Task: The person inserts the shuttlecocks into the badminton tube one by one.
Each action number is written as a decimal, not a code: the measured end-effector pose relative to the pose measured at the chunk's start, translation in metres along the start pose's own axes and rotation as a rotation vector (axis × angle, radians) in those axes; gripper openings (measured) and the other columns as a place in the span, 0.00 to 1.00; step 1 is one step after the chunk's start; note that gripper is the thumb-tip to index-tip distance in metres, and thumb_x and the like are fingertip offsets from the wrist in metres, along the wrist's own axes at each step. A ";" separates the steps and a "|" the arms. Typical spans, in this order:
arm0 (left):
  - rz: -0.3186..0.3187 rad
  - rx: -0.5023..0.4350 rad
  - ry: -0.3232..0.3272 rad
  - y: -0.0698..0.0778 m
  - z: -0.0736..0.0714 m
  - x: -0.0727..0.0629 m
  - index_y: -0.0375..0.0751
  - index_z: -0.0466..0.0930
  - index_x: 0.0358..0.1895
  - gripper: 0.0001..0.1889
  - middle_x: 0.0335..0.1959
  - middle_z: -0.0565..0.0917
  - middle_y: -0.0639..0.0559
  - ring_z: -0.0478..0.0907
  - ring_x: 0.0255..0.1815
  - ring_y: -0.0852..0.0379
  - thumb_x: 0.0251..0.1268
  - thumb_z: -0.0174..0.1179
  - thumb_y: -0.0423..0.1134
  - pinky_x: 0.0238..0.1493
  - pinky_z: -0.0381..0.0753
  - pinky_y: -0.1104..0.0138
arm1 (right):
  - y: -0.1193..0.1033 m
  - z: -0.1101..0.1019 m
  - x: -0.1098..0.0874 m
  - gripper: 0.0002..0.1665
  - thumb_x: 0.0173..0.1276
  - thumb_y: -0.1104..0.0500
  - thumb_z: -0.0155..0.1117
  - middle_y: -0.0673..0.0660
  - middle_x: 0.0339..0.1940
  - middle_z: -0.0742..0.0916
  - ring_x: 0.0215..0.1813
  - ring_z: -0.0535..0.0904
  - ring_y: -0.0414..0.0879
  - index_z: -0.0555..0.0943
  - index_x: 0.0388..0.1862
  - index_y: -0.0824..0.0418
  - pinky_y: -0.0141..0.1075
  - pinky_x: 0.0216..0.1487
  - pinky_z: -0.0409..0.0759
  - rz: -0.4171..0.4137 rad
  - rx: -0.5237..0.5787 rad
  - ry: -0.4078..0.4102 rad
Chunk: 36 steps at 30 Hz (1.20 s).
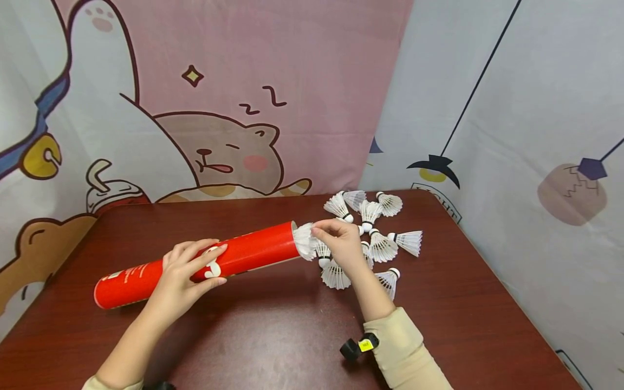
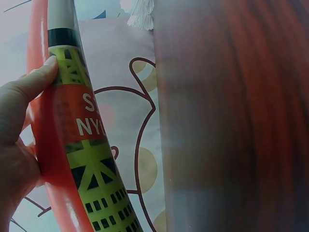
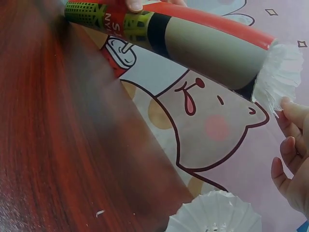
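A long red shuttlecock tube [image 1: 258, 247] lies tilted across the table, its mouth raised toward the right. My left hand [image 1: 182, 273] grips it around the middle, thumb along the near side. In the left wrist view the thumb presses on the tube's green and black printed side [image 2: 91, 169]. From the mouth sticks the white feather skirt of a shuttlecock [image 1: 305, 241]; its base is hidden inside the tube. My right hand [image 1: 343, 244] pinches the skirt's edge between thumb and forefinger. The right wrist view shows the fingertips at the feathers [image 3: 280, 77], the other fingers loosely bent.
Several loose white shuttlecocks [image 1: 382, 246] lie scattered on the right half of the brown table [image 1: 273, 336], some right beneath and behind my right hand. A patterned cloth [image 1: 312, 108] hangs behind the table. A black wrist device [image 1: 359, 346] sits at my right cuff.
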<state>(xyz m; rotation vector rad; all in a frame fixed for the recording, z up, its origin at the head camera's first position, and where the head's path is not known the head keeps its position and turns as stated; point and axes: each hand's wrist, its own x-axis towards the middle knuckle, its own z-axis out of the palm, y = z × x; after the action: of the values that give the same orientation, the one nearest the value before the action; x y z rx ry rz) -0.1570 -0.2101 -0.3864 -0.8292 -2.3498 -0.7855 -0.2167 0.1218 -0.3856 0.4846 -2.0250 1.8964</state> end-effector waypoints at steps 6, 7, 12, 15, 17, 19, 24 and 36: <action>0.000 0.005 -0.007 0.000 0.000 0.000 0.52 0.78 0.61 0.35 0.58 0.76 0.50 0.65 0.56 0.48 0.56 0.53 0.70 0.50 0.56 0.49 | -0.023 0.009 -0.005 0.04 0.58 0.74 0.67 0.64 0.26 0.85 0.28 0.76 0.37 0.84 0.33 0.76 0.28 0.31 0.73 -0.021 -0.053 0.005; 0.001 0.005 -0.007 0.000 0.001 0.000 0.52 0.78 0.61 0.35 0.58 0.76 0.50 0.65 0.56 0.47 0.56 0.53 0.70 0.50 0.56 0.49 | -0.029 0.011 -0.006 0.04 0.57 0.76 0.66 0.66 0.26 0.85 0.28 0.75 0.37 0.83 0.33 0.77 0.28 0.31 0.73 -0.021 -0.063 0.004; 0.003 0.006 -0.014 0.000 0.002 0.000 0.53 0.78 0.62 0.35 0.58 0.75 0.50 0.64 0.57 0.48 0.56 0.53 0.70 0.50 0.56 0.49 | -0.038 0.018 -0.011 0.05 0.55 0.78 0.65 0.68 0.26 0.84 0.27 0.74 0.36 0.84 0.33 0.78 0.28 0.31 0.72 -0.037 -0.113 0.014; 0.002 0.001 -0.018 0.000 0.002 0.000 0.53 0.78 0.61 0.35 0.58 0.75 0.50 0.64 0.57 0.49 0.56 0.53 0.70 0.50 0.56 0.48 | -0.040 0.022 -0.013 0.06 0.54 0.78 0.65 0.65 0.25 0.85 0.27 0.72 0.37 0.84 0.32 0.76 0.30 0.29 0.70 -0.055 -0.148 0.017; 0.000 0.001 -0.021 0.000 0.002 0.001 0.53 0.78 0.61 0.35 0.58 0.75 0.50 0.64 0.57 0.49 0.56 0.53 0.70 0.50 0.56 0.48 | -0.041 0.025 -0.014 0.06 0.54 0.78 0.65 0.65 0.25 0.84 0.26 0.71 0.37 0.85 0.32 0.76 0.30 0.29 0.70 -0.075 -0.164 0.015; 0.001 0.001 -0.022 0.000 0.002 0.001 0.53 0.78 0.61 0.35 0.58 0.75 0.49 0.64 0.57 0.48 0.56 0.53 0.70 0.50 0.56 0.48 | -0.041 0.027 -0.016 0.06 0.54 0.78 0.65 0.65 0.25 0.84 0.26 0.71 0.38 0.85 0.32 0.76 0.31 0.28 0.69 -0.097 -0.171 0.013; 0.002 0.005 -0.022 0.001 0.002 0.001 0.53 0.79 0.61 0.35 0.58 0.75 0.49 0.65 0.56 0.47 0.56 0.52 0.70 0.50 0.56 0.48 | -0.043 0.031 -0.018 0.05 0.55 0.78 0.66 0.66 0.26 0.85 0.29 0.75 0.41 0.85 0.31 0.76 0.33 0.31 0.72 -0.114 -0.176 0.011; -0.001 0.003 -0.029 0.001 0.003 -0.001 0.53 0.79 0.61 0.35 0.58 0.75 0.50 0.64 0.57 0.48 0.56 0.52 0.71 0.50 0.56 0.49 | -0.017 0.037 -0.020 0.07 0.52 0.79 0.65 0.64 0.30 0.87 0.34 0.81 0.55 0.86 0.31 0.74 0.35 0.36 0.78 -0.124 -0.231 -0.031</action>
<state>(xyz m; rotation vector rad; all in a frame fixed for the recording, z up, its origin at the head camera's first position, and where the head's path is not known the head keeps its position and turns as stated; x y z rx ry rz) -0.1564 -0.2075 -0.3882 -0.8432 -2.3769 -0.7748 -0.1915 0.0841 -0.3818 0.5669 -2.1465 1.5686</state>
